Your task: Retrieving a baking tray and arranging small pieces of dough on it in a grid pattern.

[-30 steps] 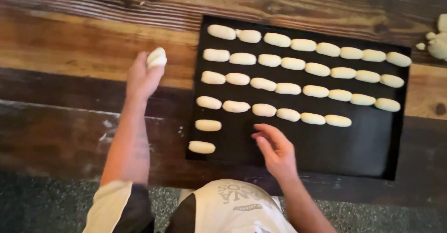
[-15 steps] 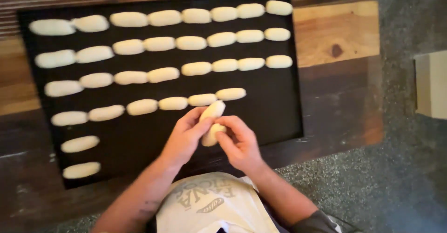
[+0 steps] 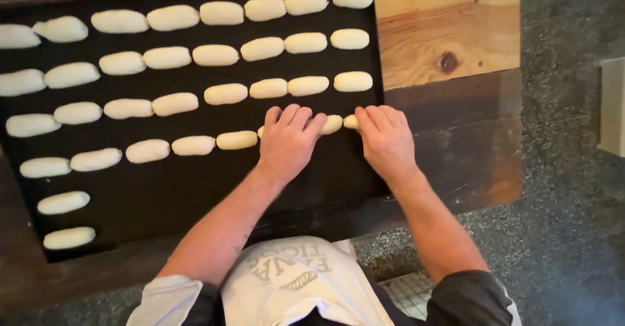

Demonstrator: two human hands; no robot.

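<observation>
Pale dough pieces (image 3: 333, 124) lie half hidden under both flattened hands.

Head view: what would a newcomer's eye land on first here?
Rows of pale oblong dough pieces fill the black baking tray on the dark wooden table. Near the tray's right edge, the left hand and right hand lie flat, fingers over the last dough pieces in the fourth row.

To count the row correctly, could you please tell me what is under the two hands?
Pale dough pieces show between the left hand and right hand, on the black tray. How many lie beneath is hidden.
</observation>
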